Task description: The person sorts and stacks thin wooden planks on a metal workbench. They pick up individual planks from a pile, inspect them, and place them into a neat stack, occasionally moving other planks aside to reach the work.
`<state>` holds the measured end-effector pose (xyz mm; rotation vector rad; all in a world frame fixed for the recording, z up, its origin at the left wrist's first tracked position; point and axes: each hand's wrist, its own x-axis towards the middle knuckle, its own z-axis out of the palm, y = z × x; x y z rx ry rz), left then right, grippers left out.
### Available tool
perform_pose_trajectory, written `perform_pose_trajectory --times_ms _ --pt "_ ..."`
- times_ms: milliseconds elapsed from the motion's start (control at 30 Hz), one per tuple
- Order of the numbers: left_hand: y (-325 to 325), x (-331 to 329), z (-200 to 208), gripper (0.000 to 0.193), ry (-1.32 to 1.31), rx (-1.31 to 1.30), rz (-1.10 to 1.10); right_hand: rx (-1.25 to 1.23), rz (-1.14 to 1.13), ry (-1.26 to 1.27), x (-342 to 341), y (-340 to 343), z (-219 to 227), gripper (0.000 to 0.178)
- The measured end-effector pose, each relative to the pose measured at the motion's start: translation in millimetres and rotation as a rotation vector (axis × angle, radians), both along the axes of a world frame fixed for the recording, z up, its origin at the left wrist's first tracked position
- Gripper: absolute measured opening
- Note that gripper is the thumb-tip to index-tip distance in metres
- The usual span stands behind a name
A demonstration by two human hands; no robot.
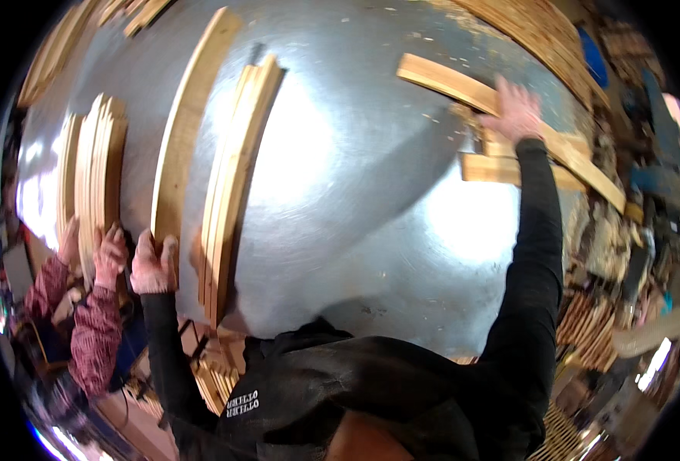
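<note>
Grey table (355,223) is throwing back bright glare. Pale wood shavings (478,29) are scattering across its far right side, beside a long brown wood panel (540,38). Blue rounded object (593,58) is showing just beyond. Stacked wooden sticks (586,330) are lying off the right edge. Co-worker's dark-red patterned sleeves (98,338) are reaching in from the left.

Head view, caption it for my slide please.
Left hand holding a long board by its end, right hand spread across a plank.

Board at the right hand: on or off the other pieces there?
Apparently on: the board crosses over the wood pieces, hiding part of them. Exact contact: cannot tell.
</note>
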<state>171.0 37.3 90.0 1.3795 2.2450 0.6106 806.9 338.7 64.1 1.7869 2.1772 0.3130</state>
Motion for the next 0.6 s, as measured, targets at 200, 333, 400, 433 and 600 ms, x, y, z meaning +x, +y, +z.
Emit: perform_pose_trajectory --times_ms 200,333,400,433,600 --pt "-19.3 -42.9 -51.8 0.050 0.524 -0.461 0.130 -0.236 -0.059 0.169 5.1 3.1 -39.8 0.065" --pt "-18.4 5.2 -40.0 0.076 0.604 0.343 -0.044 -0.391 -0.251 0.333 -102.2 -30.0 14.3 0.049" --pt "-26.1 52.7 -48.1 0.087 -0.028 0.121 -0.022 -0.542 0.007 0.269 -134.7 -48.2 -15.9 0.041" --pt "-28.3 63.0 -48.1 0.091 0.103 0.008 -0.130 -0.530 0.154 0.354 -156.5 -61.3 -29.8 0.039" --pt "-33.3 67.6 -65.0 0.109 -0.039 0.120 -0.366 -0.701 0.455 0.912 -339.6 -165.3 -16.9 0.038"
